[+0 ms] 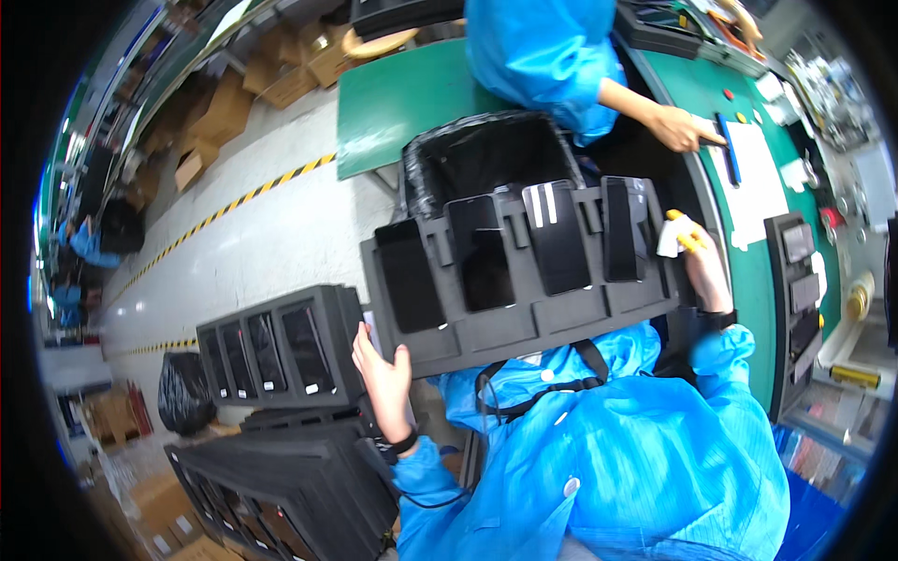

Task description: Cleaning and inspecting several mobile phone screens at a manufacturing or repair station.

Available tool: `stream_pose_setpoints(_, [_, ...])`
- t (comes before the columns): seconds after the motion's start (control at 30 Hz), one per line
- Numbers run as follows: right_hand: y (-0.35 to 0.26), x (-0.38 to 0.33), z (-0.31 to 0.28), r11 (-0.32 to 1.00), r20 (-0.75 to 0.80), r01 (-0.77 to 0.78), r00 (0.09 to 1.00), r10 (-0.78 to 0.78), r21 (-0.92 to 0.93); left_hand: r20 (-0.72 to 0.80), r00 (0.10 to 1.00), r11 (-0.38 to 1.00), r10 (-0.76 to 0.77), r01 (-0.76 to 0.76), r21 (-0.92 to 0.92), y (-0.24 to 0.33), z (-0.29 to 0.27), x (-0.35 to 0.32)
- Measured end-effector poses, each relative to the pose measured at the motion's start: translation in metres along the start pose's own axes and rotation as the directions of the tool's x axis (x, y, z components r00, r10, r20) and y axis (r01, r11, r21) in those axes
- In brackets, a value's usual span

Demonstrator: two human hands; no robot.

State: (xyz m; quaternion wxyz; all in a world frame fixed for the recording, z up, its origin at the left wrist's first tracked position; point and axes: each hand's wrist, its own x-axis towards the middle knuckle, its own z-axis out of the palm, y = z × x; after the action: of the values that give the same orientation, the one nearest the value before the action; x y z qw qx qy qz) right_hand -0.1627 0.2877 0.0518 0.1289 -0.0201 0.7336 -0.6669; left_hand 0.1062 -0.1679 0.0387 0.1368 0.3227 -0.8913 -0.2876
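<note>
A black foam tray [552,323] spans the space in front of me, with several dark phone-like screen panels [482,252] set side by side in its slots. At the tray's near left corner is my left hand [382,381], its straight fingers along the outer edge and its thumb on the inner side. My right hand [700,254], with yellow finger covers, is beside the tray's right end. It is closed on a small white cloth [669,237]; whether it also grips the tray, I cannot tell.
A black-lined bin [486,159] stands behind the tray. Stacked black trays [281,360] sit at left. Across from me, a co-worker in blue reaches a hand [675,128] toward a blue-edged device [728,150] on the green bench [762,309]. Another slotted tray [798,309] rests at right.
</note>
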Motion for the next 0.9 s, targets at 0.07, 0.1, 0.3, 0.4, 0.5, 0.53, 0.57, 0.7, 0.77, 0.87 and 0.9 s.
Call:
stream_pose_setpoints(0.07, [0.035, -0.006, 0.001, 0.910, 0.068, -0.173, 0.985, 0.159, 0.376, 0.267, 0.953, 0.798, -0.146, 0.273, -0.537, -0.048, 0.014, 0.005])
stream_pose_setpoints(0.1, [0.063, -0.003, -0.011, 0.891, 0.098, -0.180, 0.983, 0.153, 0.417, 0.291, 0.948, 0.784, -0.128, 0.276, -0.555, -0.046, 0.015, 0.009])
stream_pose_setpoints(0.3, [0.046, -0.011, 0.001, 0.915, 0.142, -0.172, 0.982, 0.128, 0.365, 0.085, 0.993, 0.927, 0.079, -0.042, -0.373, -0.007, -0.003, 0.012])
stream_pose_setpoints(0.4, [0.028, -0.033, -0.013, 0.978, 0.059, -0.052, 0.997, 0.041, 0.202, 0.119, 0.991, 0.815, 0.060, 0.020, -0.579, 0.030, -0.002, 0.017])
stream_pose_setpoints(0.5, [-0.001, -0.078, -0.026, 0.994, -0.046, 0.051, 0.998, -0.047, 0.095, 0.189, 0.976, 0.830, 0.113, 0.012, -0.558, 0.054, -0.012, 0.028])
stream_pose_setpoints(0.53, [-0.010, -0.097, -0.025, 0.993, -0.093, 0.052, 0.995, -0.042, 0.107, 0.201, 0.969, 0.821, 0.146, -0.006, -0.570, 0.055, -0.013, 0.034])
stream_pose_setpoints(0.57, [-0.019, -0.118, -0.026, 0.985, -0.176, 0.063, 0.984, -0.034, 0.162, 0.200, 0.960, 0.831, 0.197, -0.055, -0.554, 0.056, -0.014, 0.043])
stream_pose_setpoints(0.7, [-0.031, -0.217, -0.053, 0.985, -0.431, 0.150, 0.897, -0.098, 0.087, 0.335, 0.857, 0.793, 0.391, -0.128, -0.596, 0.140, -0.001, 0.076])
stream_pose_setpoints(0.77, [-0.027, -0.276, -0.068, 0.991, -0.592, 0.130, 0.802, -0.082, 0.039, 0.413, 0.726, 0.746, 0.549, -0.204, -0.634, 0.189, 0.027, 0.088])
stream_pose_setpoints(0.87, [-0.005, -0.347, -0.081, 0.989, -0.786, 0.132, 0.617, -0.026, 0.071, 0.514, 0.467, 0.641, 0.720, -0.161, -0.751, 0.285, 0.087, 0.078])
stream_pose_setpoints(0.9, [-0.001, -0.367, -0.085, 0.992, -0.822, 0.121, 0.568, -0.041, 0.035, 0.518, 0.374, 0.607, 0.770, -0.177, -0.775, 0.313, 0.111, 0.073])
